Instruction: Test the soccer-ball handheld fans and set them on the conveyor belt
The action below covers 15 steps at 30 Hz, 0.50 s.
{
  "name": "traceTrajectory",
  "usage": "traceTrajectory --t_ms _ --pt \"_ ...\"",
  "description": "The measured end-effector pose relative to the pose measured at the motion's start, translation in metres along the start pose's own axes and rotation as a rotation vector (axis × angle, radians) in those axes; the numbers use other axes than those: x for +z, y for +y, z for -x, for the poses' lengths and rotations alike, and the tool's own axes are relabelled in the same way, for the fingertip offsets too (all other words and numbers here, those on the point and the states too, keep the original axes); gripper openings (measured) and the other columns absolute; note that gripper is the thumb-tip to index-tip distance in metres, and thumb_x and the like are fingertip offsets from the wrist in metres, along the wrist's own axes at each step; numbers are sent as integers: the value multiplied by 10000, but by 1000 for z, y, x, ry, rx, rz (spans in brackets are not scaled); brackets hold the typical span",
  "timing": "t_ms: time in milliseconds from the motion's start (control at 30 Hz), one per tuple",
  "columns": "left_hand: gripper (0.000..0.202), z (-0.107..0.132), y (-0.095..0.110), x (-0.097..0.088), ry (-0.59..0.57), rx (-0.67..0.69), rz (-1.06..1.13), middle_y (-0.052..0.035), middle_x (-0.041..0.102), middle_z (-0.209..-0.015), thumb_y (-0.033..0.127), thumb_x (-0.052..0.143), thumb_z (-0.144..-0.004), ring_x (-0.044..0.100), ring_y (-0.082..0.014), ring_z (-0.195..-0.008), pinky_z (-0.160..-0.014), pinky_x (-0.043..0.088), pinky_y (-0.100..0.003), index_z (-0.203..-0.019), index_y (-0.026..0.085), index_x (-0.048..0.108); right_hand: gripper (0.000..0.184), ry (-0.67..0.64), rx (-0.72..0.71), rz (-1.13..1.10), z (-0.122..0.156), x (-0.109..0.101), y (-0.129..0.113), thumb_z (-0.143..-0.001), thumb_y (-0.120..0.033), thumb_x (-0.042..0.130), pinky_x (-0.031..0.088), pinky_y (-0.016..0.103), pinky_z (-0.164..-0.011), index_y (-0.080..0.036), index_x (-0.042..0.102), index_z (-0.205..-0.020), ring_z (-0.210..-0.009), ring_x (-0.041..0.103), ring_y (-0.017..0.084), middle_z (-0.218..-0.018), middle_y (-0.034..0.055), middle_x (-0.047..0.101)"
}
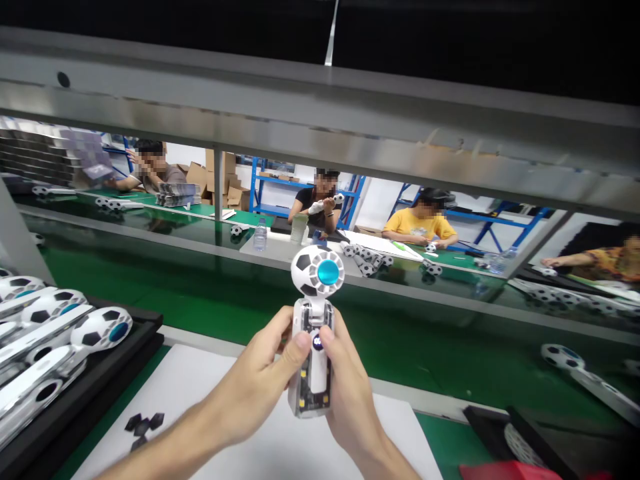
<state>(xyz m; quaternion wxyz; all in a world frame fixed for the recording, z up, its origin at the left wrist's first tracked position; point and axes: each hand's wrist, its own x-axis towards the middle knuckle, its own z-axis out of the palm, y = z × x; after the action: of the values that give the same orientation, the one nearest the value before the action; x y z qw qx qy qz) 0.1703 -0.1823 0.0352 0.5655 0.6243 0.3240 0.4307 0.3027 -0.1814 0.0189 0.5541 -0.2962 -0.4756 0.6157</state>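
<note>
A handheld fan (318, 272) stands upright in front of me, its round head patterned like a football with a blue centre. Its handle has a see-through front, with a circuit board and a small lit round display showing. My left hand (273, 363) is closed around the handle's left side, thumb beside the display. From the right, my right hand (350, 380) grips the same handle, its thumb at the display's edge. Most of my fingers are hidden behind the handle. Below lies a white sheet (200, 380) with black pentagon-shaped pieces (144, 427) on it.
At left, a black tray (145, 333) holds several similar fans (103, 328). A green conveyor belt (200, 293) crosses ahead, with another fan (565, 358) at right. A red item (510, 471) lies near right. Several people sit across the belt; a metal beam (300, 127) spans overhead.
</note>
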Motion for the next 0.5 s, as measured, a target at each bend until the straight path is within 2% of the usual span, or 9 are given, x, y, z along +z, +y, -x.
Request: traceTrajectory --t_ms 100,167,233,267,400,500 --pt "444 3 0 4 -3 -30 -39 9 508 -866 571 433 -976 444 -130 -730 -647 401 -256 -1232 219 520 384 69 -39 16 0 0 2 -948 -490 554 544 312 -653 -297 507 -1276 -743 649 189 -988 27 661" --pt "460 4 -2 9 19 -42 -32 -25 556 -1052 569 414 -983 514 -167 -901 -795 453 -288 -1322 261 459 396 103 -91 43 2 1 6 -954 -471 559 549 323 -743 -294 499 -1303 -872 651 211 -1054 34 663" --pt "480 5 -4 14 46 -37 11 -50 525 -1275 560 395 -993 498 -208 -1121 -958 437 -324 -1392 294 393 410 119 -136 49 3 1 10 -968 -467 545 541 328 -829 -293 488 -1335 -994 631 219 -1161 42 642" --pt "491 5 -5 16 52 -36 37 -55 501 -1342 557 387 -996 477 -223 -1188 -996 427 -335 -1414 300 369 416 123 -155 48 4 1 12 -976 -467 537 531 331 -873 -294 484 -1350 -1050 614 219 -1217 44 622" --pt "525 3 -7 14 78 1 21 -87 491 -1411 532 384 -1006 502 -258 -1213 -938 473 -352 -1458 278 306 384 91 -198 53 3 -1 10 -962 -404 600 461 348 -1023 -298 531 -1325 -1177 553 214 -1301 33 582" --pt "494 2 -9 6 107 143 -151 -105 494 -1424 486 384 -1017 525 -268 -1195 -950 468 -379 -1446 246 337 338 3 -254 58 1 -4 4 -950 -353 633 463 356 -1018 -306 555 -1275 -1150 568 214 -1247 33 610"
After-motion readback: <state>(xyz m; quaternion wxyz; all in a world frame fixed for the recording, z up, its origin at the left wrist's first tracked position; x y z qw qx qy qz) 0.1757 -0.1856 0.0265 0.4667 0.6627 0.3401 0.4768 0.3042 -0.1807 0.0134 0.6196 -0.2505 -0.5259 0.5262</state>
